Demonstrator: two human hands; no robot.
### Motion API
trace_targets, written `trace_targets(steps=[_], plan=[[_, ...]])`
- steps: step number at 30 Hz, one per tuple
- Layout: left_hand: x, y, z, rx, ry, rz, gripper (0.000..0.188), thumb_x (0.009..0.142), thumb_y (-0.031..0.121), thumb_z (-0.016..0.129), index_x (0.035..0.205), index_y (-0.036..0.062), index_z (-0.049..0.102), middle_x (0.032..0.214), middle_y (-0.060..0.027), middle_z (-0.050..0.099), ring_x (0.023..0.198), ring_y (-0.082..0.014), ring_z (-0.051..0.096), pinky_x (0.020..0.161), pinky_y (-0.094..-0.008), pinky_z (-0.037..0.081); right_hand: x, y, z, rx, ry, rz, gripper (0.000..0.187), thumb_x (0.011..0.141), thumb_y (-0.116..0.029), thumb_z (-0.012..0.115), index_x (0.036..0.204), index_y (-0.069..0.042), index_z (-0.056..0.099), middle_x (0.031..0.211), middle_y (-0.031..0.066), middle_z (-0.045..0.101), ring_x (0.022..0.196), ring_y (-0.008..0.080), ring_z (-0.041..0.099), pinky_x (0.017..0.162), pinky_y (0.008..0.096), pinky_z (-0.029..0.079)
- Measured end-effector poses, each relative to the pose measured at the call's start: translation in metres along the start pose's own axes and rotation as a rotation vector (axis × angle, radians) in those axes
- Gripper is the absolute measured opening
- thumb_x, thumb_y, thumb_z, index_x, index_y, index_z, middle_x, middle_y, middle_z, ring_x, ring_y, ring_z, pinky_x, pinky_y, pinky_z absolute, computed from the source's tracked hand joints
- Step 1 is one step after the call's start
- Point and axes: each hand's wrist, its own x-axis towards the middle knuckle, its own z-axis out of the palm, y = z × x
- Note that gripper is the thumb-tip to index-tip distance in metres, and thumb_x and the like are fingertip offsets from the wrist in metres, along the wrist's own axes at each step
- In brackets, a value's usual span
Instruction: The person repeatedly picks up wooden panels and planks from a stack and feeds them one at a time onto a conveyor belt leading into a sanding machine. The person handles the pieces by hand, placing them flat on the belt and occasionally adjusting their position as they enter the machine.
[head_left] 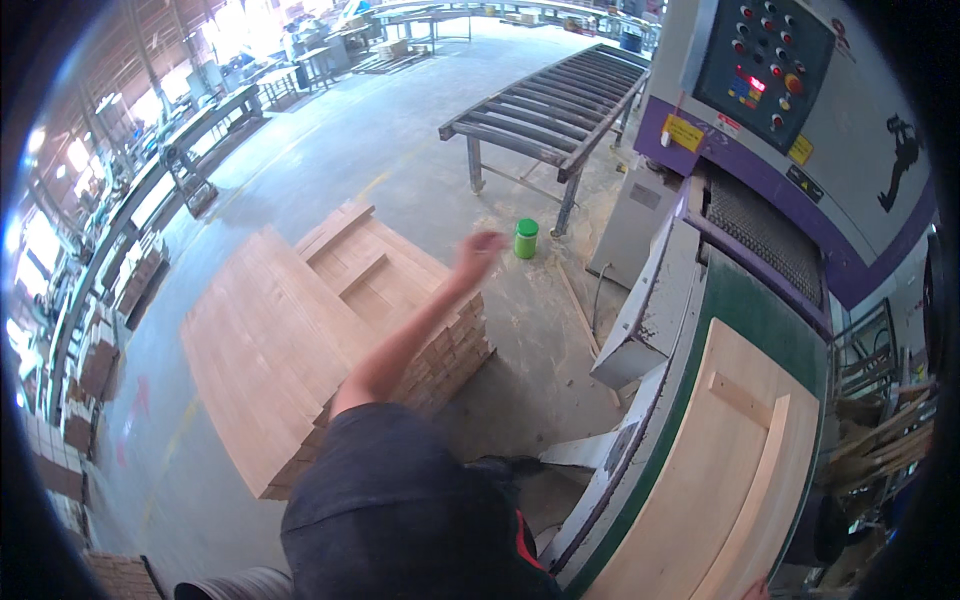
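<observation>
My left hand (481, 256) reaches out past the stacked panels, its fingers smeared by motion, so I cannot tell how they are held. Below it, the short dark sleeve (375, 490) covers the upper arm. Only a sliver of my right hand (757, 590) shows at the lower edge, where its fingers grip the near end of a pale wooden panel (690, 480). That panel lies on the green conveyor belt (740, 295) of a machine, with a strip of wood (750, 490) along it and a short block (740, 397) across its far part.
A stack of wooden panels (260, 340) stands to the left. Beyond my left hand, a green lidded container (526, 239) sits on the floor. The machine's control panel (765, 75) rises at the right. Farther back stands a roller conveyor (550, 110). Thin sticks (580, 310) lie beside the machine.
</observation>
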Motion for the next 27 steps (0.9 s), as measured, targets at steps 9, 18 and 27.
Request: trace_targets(steps=[9,18,27], plan=[[-0.192,-0.038,-0.26,0.72,0.556,-0.212,0.021,0.084,0.019,0.064,0.093,0.001,0.067,0.088,-0.0158,0.068,0.085,-0.0265,0.064,0.078,-0.0354,0.05,0.035,-0.061,-0.005,-0.296,0.069,-0.439,0.05,0.076,-0.033,0.068,0.111,0.002,0.059,0.104,0.0218,0.064,0.093,0.0361,0.062,0.083,0.0451,0.047],[-0.23,-0.102,-0.272,0.977,0.284,-0.198,0.037,0.08,0.023,0.065,0.111,0.0037,0.059,0.115,-0.0168,0.057,0.11,-0.0325,0.05,0.093,-0.0437,0.04,-0.122,-0.491,0.204,0.116,-0.299,-1.052,0.037,0.078,-0.015,0.071,0.11,-0.001,0.061,0.104,0.0141,0.063,0.096,0.0253,0.059,0.086,0.0359,0.046],[-0.252,-0.137,-0.27,0.916,0.243,-0.268,0.044,0.078,0.024,0.066,0.116,0.0044,0.055,0.121,-0.0125,0.054,0.117,-0.0305,0.047,0.098,-0.0421,0.034,-0.474,-0.622,0.495,0.054,-1.588,-0.826,0.069,0.082,-0.05,0.066,0.129,-0.002,0.048,0.108,0.0119,0.063,0.091,0.0184,0.061,0.076,0.0325,0.051]])
